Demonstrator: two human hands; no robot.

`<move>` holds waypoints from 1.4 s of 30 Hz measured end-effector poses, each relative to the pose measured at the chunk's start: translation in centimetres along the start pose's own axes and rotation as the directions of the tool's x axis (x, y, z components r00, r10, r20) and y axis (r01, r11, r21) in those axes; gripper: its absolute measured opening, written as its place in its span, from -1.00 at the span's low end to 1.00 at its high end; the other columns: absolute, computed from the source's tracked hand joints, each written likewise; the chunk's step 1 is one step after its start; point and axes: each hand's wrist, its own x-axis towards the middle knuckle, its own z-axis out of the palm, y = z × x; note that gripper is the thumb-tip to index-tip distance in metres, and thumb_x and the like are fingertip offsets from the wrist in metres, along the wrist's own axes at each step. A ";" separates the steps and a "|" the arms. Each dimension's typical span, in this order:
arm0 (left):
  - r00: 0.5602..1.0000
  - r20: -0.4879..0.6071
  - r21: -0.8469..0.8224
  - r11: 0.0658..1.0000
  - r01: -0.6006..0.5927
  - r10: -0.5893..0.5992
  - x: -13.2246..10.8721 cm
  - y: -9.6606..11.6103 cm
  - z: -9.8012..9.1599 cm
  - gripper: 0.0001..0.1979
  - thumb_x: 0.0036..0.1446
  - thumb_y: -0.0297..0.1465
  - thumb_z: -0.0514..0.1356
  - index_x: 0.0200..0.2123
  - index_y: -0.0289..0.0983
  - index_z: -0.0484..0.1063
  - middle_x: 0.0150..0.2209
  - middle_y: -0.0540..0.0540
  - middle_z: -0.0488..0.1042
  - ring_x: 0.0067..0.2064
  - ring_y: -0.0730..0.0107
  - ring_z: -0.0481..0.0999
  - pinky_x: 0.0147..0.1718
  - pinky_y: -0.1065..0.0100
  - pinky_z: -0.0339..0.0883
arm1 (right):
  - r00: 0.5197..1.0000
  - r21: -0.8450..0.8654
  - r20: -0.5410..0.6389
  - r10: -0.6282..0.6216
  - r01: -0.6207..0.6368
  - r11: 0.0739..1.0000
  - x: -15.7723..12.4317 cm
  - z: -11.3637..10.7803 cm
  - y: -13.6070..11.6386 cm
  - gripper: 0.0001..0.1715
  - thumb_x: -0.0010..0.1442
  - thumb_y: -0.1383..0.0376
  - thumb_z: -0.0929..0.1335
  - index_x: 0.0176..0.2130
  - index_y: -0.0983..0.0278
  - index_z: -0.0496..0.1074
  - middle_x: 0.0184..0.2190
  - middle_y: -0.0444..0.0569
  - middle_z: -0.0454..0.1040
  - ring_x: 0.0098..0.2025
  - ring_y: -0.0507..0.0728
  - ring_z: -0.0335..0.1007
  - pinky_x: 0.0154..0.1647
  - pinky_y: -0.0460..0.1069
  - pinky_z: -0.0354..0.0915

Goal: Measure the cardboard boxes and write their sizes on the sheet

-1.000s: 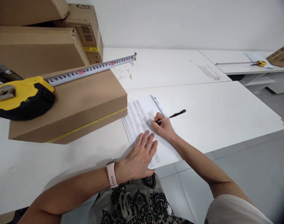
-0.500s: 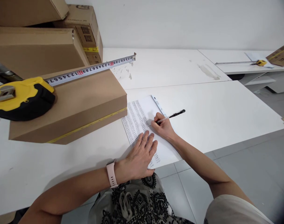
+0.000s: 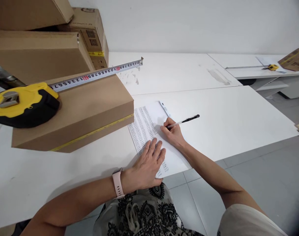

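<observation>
My right hand (image 3: 173, 131) grips a black-and-clear pen (image 3: 190, 118), with its lower end close to the paper; whether the tip touches I cannot tell. Under both hands lies a white sheet (image 3: 174, 157) with several columns of small handwritten marks. Flat on the sheet's lower part rests my left hand (image 3: 148, 162), its fingers spread and a pink-banded watch (image 3: 117, 183) on the wrist. To the left of the sheet is a brown cardboard box (image 3: 90, 101) with a yellow strip along its side. A yellow and black tape measure (image 3: 24, 105) sits on it, blade extended to the right.
More cardboard boxes (image 3: 36, 55) are stacked at the back left against the wall. On the far-right table are a second tape measure (image 3: 272, 67) and a small box (image 3: 293, 59). The white table (image 3: 228, 114) has its front edge before my lap.
The pen's upper end has swung slightly to the right, and my right hand has shifted a little. My left hand stays in place on the sheet.
</observation>
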 end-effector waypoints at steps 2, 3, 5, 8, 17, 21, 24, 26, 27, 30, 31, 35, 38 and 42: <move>0.999 -0.032 -0.002 1.000 0.004 -0.004 -0.1 0.0 0.5 0.08 0.12 0.13 0.21 0.41 -0.58 0.04 0.46 -0.63 -0.10 0.49 -0.48 -0.20 0.42 -0.20 -0.36 | 0.999 0.029 -0.054 0.000 0.002 1.000 0.4 -0.1 0.2 -0.72 0.17 0.21 0.39 -0.45 0.18 0.22 -0.56 -0.24 0.18 -0.51 0.02 0.06 -0.48 -0.03 0.06; 0.999 -0.045 -0.002 1.000 0.005 -0.005 -0.1 0.0 0.7 0.09 0.11 0.14 0.21 0.41 -0.58 0.03 0.47 -0.63 -0.11 0.49 -0.47 -0.23 0.42 -0.20 -0.39 | 0.997 0.030 -0.072 -0.015 0.017 0.999 0.7 -0.2 0.4 -0.75 0.19 0.17 0.40 -0.40 0.18 0.25 -0.54 -0.23 0.22 -0.51 0.02 0.08 -0.47 -0.03 0.09; 0.999 -0.052 -0.007 1.000 0.007 -0.007 -0.2 -0.1 0.9 0.09 0.11 0.13 0.22 0.42 -0.57 0.01 0.47 -0.62 -0.14 0.49 -0.45 -0.26 0.43 -0.19 -0.41 | 0.993 -0.016 -0.079 -0.086 0.085 0.996 1.4 -0.6 0.9 -0.79 0.23 0.13 0.39 -0.29 0.18 0.33 -0.46 -0.19 0.32 -0.47 0.04 0.16 -0.40 -0.01 0.18; 1.000 -0.015 -0.036 0.999 0.014 -0.014 0.0 -0.2 0.8 0.08 0.12 0.10 0.22 0.43 -0.55 0.00 0.47 -0.61 -0.13 0.49 -0.43 -0.27 0.43 -0.20 -0.36 | 0.967 -0.173 -0.016 -0.254 0.247 0.953 2.2 -1.4 1.6 -0.84 0.28 0.18 0.36 -0.16 0.19 0.44 -0.27 -0.07 0.44 -0.31 0.09 0.33 -0.18 0.04 0.31; 0.925 -0.371 -0.154 0.988 0.028 -0.084 -3.4 -1.0 -1.6 -0.08 0.24 -0.04 0.24 0.45 -0.39 -0.05 0.46 -0.44 0.05 0.50 -0.18 -0.06 0.39 -0.18 0.03 | 0.937 -0.440 0.163 -0.309 0.350 0.827 2.5 -2.4 3.2 -0.50 0.25 0.49 0.18 0.02 0.20 0.53 -0.10 0.11 0.51 -0.03 0.27 0.39 0.00 0.16 0.36; 0.501 -0.825 -0.105 0.943 0.317 -0.260 -9.0 -5.9 -6.8 -0.17 0.13 -0.26 0.39 0.40 -0.14 0.14 0.44 -0.22 0.14 0.46 -0.16 0.07 0.40 -0.19 0.01 | 0.941 -0.392 0.082 -0.328 0.333 0.857 2.7 -1.9 3.8 -0.44 0.22 0.51 0.16 0.07 0.20 0.49 -0.13 0.08 0.56 -0.03 0.25 0.45 0.06 0.17 0.38; 0.275 -0.897 -0.159 0.833 0.530 -0.346 -12.8 -10.1 -9.9 -0.06 -0.03 -0.20 0.45 0.38 -0.20 0.18 0.43 -0.23 0.15 0.41 -0.32 0.13 0.37 -0.29 0.00 | 0.956 -0.326 0.012 -0.293 0.281 0.903 2.9 -1.8 3.9 -0.47 0.22 0.46 0.17 0.08 0.20 0.47 -0.16 0.04 0.59 -0.08 0.22 0.50 0.06 0.18 0.40; 0.230 -0.840 -0.281 0.757 0.590 -0.491 -14.5 -12.1 -10.8 -0.09 0.03 -0.16 0.41 0.38 -0.20 0.14 0.42 -0.23 0.17 0.41 -0.33 0.14 0.37 -0.27 0.02 | 0.964 -0.300 -0.043 -0.262 0.237 0.924 2.9 -1.9 3.6 -0.50 0.22 0.41 0.19 0.08 0.20 0.46 -0.18 0.04 0.60 -0.13 0.21 0.52 0.02 0.18 0.42; 0.215 -0.800 -0.339 0.718 0.607 -0.560 -15.0 -12.9 -11.0 -0.10 0.04 -0.14 0.40 0.38 -0.21 0.13 0.40 -0.25 0.19 0.40 -0.34 0.15 0.37 -0.27 0.03 | 0.966 -0.293 -0.075 -0.248 0.217 0.931 2.9 -1.9 3.4 -0.51 0.22 0.37 0.21 0.08 0.20 0.45 -0.18 0.04 0.61 -0.15 0.21 0.52 -0.01 0.18 0.43; 0.158 -0.719 -0.458 0.633 0.624 -0.677 -15.6 -14.5 -11.4 -0.06 -0.05 -0.07 0.42 0.32 -0.30 0.19 0.34 -0.33 0.28 0.37 -0.34 0.22 0.34 -0.27 0.09 | 0.958 -0.273 -0.148 -0.245 0.199 0.941 2.6 -2.0 2.0 -0.57 0.23 0.27 0.25 0.06 0.21 0.45 -0.18 0.06 0.61 -0.21 0.21 0.52 -0.11 0.17 0.45; 0.147 -0.693 -0.486 0.609 0.627 -0.705 -15.6 -14.9 -11.6 -0.05 -0.09 -0.06 0.43 0.30 -0.31 0.21 0.33 -0.35 0.29 0.36 -0.31 0.24 0.34 -0.24 0.11 | 0.953 -0.265 -0.155 -0.259 0.213 0.940 2.5 -1.9 1.3 -0.59 0.23 0.25 0.26 0.05 0.21 0.46 -0.18 0.06 0.61 -0.23 0.21 0.51 -0.15 0.16 0.45; 0.099 -0.555 -0.633 0.497 0.593 -0.826 -15.5 -16.1 -12.6 -0.10 -0.16 -0.11 0.45 0.24 -0.28 0.29 0.29 -0.33 0.35 0.32 -0.18 0.32 0.30 -0.10 0.18 | 0.935 -0.216 -0.140 -0.325 0.291 0.932 2.5 -1.1 -2.3 -0.64 0.25 0.22 0.28 0.00 0.20 0.48 -0.18 0.05 0.60 -0.25 0.18 0.50 -0.21 0.12 0.44; 0.061 -0.521 -0.726 0.479 0.493 -0.852 -15.5 -16.5 -12.8 -0.18 -0.24 -0.17 0.48 0.13 -0.23 0.36 0.24 -0.26 0.40 0.30 -0.11 0.34 0.32 -0.04 0.14 | 0.928 -0.167 -0.106 -0.357 0.337 0.926 2.9 0.1 -5.5 -0.66 0.25 0.22 0.29 -0.01 0.20 0.49 -0.18 0.05 0.61 -0.23 0.18 0.49 -0.19 0.12 0.44; -0.050 -0.517 -0.815 0.473 0.334 -0.855 -16.4 -16.3 -12.7 -0.25 -0.26 -0.14 0.47 0.03 -0.18 0.35 0.09 -0.16 0.47 0.16 0.02 0.47 0.20 0.06 0.31 | 0.932 -0.089 -0.091 -0.350 0.342 0.935 4.3 2.0 -8.6 -0.66 0.25 0.19 0.31 -0.01 0.20 0.50 -0.14 0.06 0.61 -0.19 0.19 0.49 -0.17 0.14 0.44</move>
